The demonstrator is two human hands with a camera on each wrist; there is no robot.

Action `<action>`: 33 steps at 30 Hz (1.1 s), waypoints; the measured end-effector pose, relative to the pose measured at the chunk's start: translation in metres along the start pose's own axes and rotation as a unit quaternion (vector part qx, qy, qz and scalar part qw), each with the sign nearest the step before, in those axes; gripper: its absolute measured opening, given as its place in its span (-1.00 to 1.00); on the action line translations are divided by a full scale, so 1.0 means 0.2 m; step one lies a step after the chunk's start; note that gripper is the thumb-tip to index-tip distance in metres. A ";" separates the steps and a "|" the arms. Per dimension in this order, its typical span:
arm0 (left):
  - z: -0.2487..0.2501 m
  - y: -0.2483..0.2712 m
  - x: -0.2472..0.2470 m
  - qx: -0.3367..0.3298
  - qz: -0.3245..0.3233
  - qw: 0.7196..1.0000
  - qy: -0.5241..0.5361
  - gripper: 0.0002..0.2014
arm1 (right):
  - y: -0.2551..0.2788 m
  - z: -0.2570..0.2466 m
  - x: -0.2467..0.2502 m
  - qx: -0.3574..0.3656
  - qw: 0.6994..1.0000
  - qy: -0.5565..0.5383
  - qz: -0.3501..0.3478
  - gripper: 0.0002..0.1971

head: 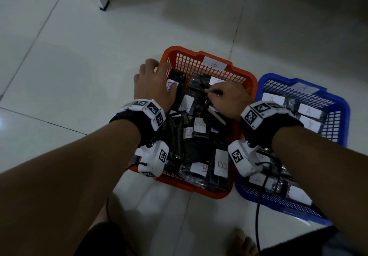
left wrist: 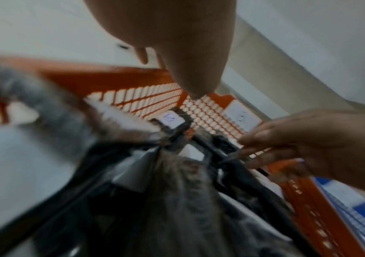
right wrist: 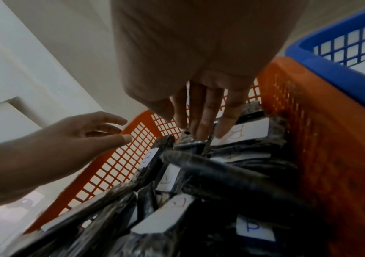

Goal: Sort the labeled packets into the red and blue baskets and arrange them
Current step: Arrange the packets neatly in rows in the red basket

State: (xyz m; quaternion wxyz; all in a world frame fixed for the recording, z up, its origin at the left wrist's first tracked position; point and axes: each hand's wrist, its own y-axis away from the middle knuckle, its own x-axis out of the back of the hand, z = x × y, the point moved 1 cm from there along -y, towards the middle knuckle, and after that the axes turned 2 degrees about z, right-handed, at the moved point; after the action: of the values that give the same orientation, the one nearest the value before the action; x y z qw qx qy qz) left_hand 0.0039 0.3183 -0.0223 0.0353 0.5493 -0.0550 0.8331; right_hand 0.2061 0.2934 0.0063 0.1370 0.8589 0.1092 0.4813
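My left hand [head: 154, 84] hangs loose-fingered over the red basket's [head: 253, 80] left rim. That basket, tagged B, holds black packets [head: 201, 169] labelled B. My right hand's straight fingers [right wrist: 205, 111] press them. The blue basket [head: 344, 106] holds packets labelled A.

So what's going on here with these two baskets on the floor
A person is sorting dark packets with white letter labels. Both hands are in the red basket, tagged B and crowded with B packets lying at mixed angles. The right hand fingers a packet near the far wall; the left hand rests open by the far left corner, gripping nothing. The blue basket beside it holds A packets.
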 end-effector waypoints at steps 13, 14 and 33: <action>0.22 0.12 -0.02 -0.071 -0.295 0.953 0.008 -0.93 | 0.12 0.13 -0.04 0.012 0.984 0.126 -0.122 -0.85; 0.22 0.12 -0.03 -0.065 -0.287 0.956 0.010 -0.94 | 0.12 0.13 -0.03 0.004 0.991 0.088 -0.101 -0.84; 0.42 0.09 -0.26 -0.182 -0.340 0.922 -0.027 -0.73 | 0.14 0.26 0.15 -0.137 0.937 -0.291 0.140 -0.75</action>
State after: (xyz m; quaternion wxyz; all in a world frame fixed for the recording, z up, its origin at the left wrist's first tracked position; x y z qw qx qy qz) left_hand 0.0984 0.2897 -0.0377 0.4140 0.5413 -0.0166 0.7316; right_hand 0.2683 0.2696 0.0137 0.2103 0.9410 -0.1233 0.2347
